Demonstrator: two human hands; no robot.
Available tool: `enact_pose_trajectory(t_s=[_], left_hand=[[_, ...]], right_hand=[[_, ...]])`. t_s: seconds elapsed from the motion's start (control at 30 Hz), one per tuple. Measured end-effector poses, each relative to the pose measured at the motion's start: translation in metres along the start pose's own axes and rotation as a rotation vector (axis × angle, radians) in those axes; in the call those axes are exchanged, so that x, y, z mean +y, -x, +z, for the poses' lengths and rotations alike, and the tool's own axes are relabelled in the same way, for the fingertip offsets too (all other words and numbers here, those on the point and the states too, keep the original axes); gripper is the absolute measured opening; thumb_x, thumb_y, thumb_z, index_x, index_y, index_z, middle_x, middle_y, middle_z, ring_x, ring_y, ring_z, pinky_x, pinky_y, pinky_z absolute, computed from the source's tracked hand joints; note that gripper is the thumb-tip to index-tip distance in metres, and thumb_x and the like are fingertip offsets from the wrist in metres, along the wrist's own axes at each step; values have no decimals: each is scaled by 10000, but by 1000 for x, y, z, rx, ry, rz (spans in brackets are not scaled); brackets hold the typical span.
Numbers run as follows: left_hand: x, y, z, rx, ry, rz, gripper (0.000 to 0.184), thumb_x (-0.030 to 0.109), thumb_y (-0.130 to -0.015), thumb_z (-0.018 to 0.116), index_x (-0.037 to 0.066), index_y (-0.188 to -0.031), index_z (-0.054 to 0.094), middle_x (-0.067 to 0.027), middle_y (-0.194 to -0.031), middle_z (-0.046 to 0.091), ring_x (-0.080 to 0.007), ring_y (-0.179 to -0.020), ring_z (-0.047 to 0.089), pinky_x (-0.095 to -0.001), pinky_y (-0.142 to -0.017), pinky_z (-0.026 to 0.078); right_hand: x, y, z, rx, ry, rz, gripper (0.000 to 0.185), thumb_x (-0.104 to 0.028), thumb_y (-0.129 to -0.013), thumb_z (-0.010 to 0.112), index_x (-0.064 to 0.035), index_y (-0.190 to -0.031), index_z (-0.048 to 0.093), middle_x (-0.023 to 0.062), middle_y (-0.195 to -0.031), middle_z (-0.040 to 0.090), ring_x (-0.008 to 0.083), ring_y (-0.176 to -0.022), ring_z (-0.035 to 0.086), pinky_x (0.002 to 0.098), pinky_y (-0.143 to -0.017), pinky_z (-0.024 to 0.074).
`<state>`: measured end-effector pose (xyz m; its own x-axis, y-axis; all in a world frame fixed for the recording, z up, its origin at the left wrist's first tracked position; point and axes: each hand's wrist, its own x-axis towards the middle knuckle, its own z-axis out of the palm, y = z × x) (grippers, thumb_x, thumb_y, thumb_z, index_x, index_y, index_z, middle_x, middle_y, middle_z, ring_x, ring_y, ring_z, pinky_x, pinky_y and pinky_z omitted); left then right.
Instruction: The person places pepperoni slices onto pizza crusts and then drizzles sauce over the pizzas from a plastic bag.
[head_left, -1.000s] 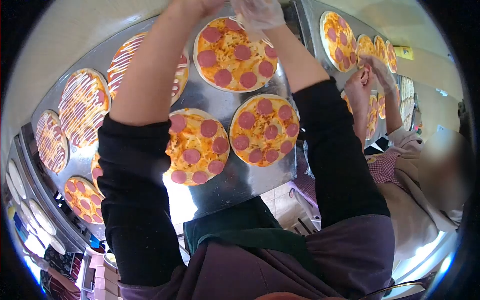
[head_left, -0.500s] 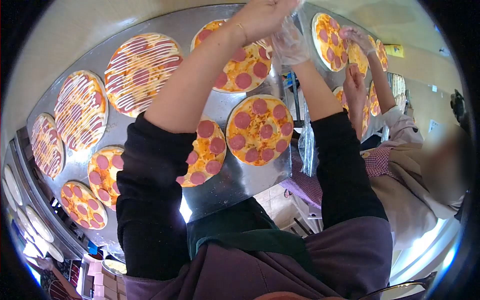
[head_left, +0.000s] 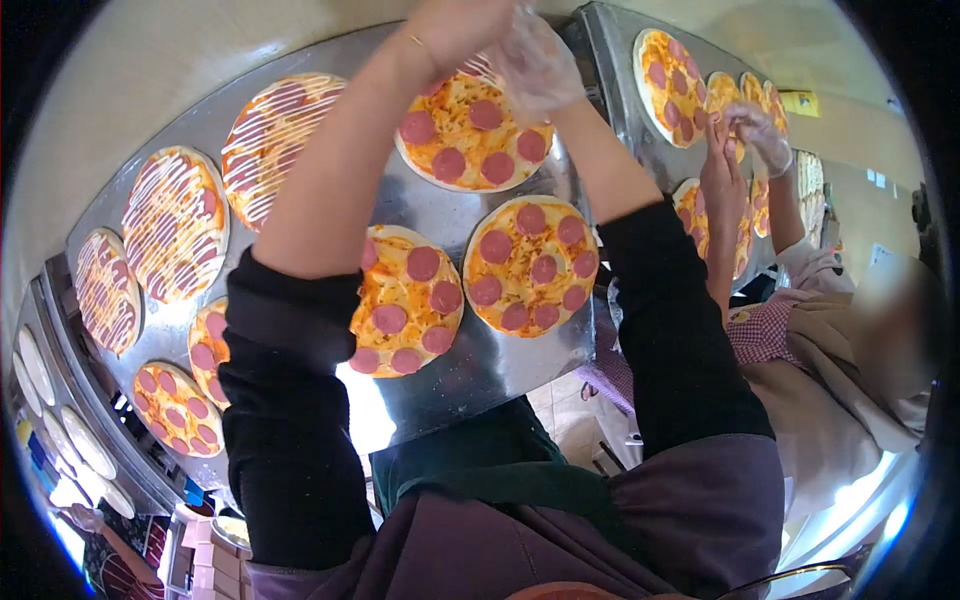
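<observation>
Over the upper middle pizza [head_left: 480,140], topped with sausage slices and a few white lines at its top, my two hands are close together. My left hand [head_left: 470,28] is bare, and its fingers are hidden at the top edge of the view. A clear plastic glove covers my right hand [head_left: 538,68], closed round something I cannot make out. Below lie a round pizza [head_left: 531,266] and another [head_left: 410,300], partly behind my left arm. White stripes cover the pizza [head_left: 275,140] left of my hands.
More striped pizzas [head_left: 175,225] and plain ones [head_left: 178,408] lie on the metal table [head_left: 470,370]. At the right, a co-worker's hands [head_left: 745,150] are near pizzas on another metal surface [head_left: 620,90]. Pale discs [head_left: 88,440] and boxes stand at the lower left.
Both my hands went right over the past second and have since come back left over the upper middle pizza. The co-worker's hands have moved closer together.
</observation>
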<state>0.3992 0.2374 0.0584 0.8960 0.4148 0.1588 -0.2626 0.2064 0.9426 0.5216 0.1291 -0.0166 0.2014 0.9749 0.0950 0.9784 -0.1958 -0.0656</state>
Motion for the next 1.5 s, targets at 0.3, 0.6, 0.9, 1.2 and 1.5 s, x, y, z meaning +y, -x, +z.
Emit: enact_pose_trajectory(t_s=[0.3,0.6,0.9,1.2,1.5], left_hand=[[-30,-16,24,-8,148,3,397,364,-1061,399,65,-1276,548,-10,-1104,604,-130,-988,557,-275,-871,451],[15,-14,-35,105,47,121,273,342,-1066,422,122,-1124,573,65,-896,522,-52,-788,502,-226,-678,440],[-19,-9,13,49,15,26,398,382,-1056,422,76,-1283,537,-8,-1100,597,-118,-1003,542,-283,-892,442],[-26,-6,27,74,118,96,446,371,-1052,411,55,-1358,489,-35,-1191,582,-146,-1034,541,-305,-927,433],[12,-5,-56,101,28,121,303,360,-1057,435,120,-1214,534,30,-958,505,-101,-885,506,-265,-759,464]], right_hand=[[41,43,28,360,-687,-45,208,-233,-992,511,-134,-1139,620,41,-1063,649,248,-960,627,358,-887,501],[-28,-62,23,425,128,-86,584,-230,-978,474,33,-1478,323,193,-1515,377,321,-1382,405,400,-1125,357],[11,1,22,73,-486,68,265,-226,-991,483,-132,-1215,588,51,-1209,613,215,-1178,542,329,-1024,413],[20,33,8,-133,-581,341,474,-161,-998,505,-68,-1448,390,75,-1390,496,192,-1295,476,318,-1136,360],[-9,-91,85,85,-1363,-34,358,-298,-965,579,-81,-1247,540,150,-1179,600,247,-1072,585,397,-929,464]])
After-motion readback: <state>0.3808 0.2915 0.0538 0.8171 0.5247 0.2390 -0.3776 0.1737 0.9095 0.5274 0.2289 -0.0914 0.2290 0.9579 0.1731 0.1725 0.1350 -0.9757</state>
